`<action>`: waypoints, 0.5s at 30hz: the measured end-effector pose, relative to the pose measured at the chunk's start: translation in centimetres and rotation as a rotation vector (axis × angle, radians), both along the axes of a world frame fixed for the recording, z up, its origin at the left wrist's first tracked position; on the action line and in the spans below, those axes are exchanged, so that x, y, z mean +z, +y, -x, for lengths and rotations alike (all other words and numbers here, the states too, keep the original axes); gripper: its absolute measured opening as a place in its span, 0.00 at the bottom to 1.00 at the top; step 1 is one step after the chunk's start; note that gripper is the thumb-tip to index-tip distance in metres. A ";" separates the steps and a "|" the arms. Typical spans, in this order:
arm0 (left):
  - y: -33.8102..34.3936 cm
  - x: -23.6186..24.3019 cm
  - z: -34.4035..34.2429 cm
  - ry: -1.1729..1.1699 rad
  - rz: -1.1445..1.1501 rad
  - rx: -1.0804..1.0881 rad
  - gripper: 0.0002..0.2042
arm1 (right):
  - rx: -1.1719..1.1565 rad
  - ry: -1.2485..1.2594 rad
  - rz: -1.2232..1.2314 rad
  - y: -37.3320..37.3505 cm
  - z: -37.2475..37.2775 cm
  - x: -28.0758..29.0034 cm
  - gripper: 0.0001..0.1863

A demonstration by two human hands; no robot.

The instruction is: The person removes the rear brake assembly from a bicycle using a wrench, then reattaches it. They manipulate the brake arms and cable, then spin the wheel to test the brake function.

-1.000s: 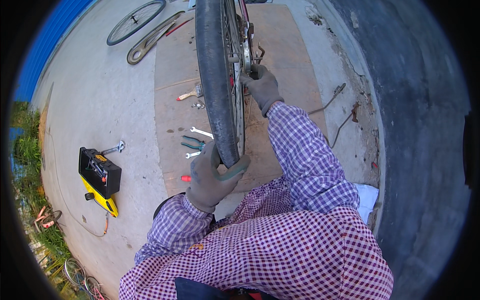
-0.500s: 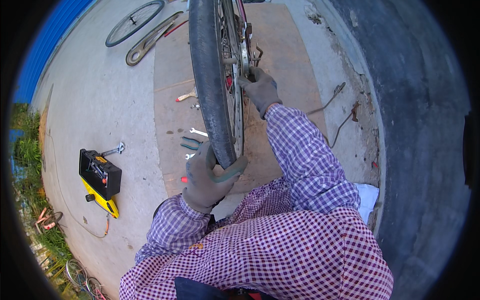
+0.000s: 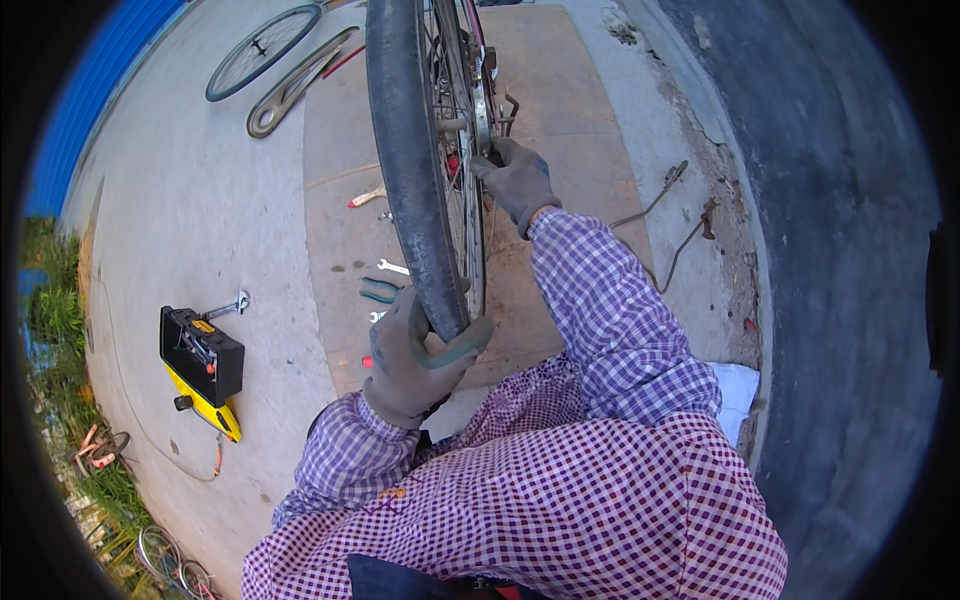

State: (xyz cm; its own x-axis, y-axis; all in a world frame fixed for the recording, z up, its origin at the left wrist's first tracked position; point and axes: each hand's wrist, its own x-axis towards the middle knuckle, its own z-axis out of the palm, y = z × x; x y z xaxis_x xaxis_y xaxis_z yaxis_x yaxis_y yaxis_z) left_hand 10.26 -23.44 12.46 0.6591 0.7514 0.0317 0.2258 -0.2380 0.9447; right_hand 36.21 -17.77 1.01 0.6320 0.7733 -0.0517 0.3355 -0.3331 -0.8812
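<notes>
A bicycle wheel with a worn black tyre stands upright in front of me, its spokes on the right side. My left hand, in a grey glove, is closed round the tyre's near end, thumb on the right and fingers on the left. My right hand, also gloved, is on the wheel's right side below the axle. Its fingers are curled at the lower end of a silver metal part; whatever they pinch is hidden. Behind that part, some of the bicycle's frame shows.
Left of the wheel lie a paintbrush, a wrench and green-handled pliers. Further left are an open black-and-yellow toolbox, a loose wheel and a chain guard. A bent metal rod lies right, near the dark wall.
The whole view has shifted slightly, and the wheel's far end sits a little further left. Both hands keep nearly the same places and grips.
</notes>
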 end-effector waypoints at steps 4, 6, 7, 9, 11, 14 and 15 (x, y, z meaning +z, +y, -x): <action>-0.3 1.2 -0.2 0.094 0.002 -0.022 0.22 | -0.003 0.019 0.009 -0.2 -0.6 0.7 0.25; -0.5 1.7 -0.6 0.083 0.035 -0.018 0.21 | 0.012 0.047 -0.016 -0.2 -0.8 1.1 0.25; -0.7 1.9 -0.8 0.091 0.022 -0.010 0.21 | 0.016 0.029 -0.023 -0.2 -0.8 1.3 0.25; -0.8 2.3 -1.2 0.050 0.063 -0.002 0.22 | 0.020 0.008 -0.037 -0.2 -0.8 1.5 0.25; -0.9 2.5 -1.4 0.044 0.069 0.005 0.22 | 0.027 0.048 -0.019 -0.1 -0.8 1.6 0.25; -0.9 2.7 -1.4 0.045 0.076 0.012 0.22 | 0.039 0.032 -0.007 0.2 -0.7 1.5 0.26; -0.9 2.7 -1.4 0.034 0.085 0.010 0.22 | 0.040 0.022 0.001 0.4 -0.6 1.4 0.26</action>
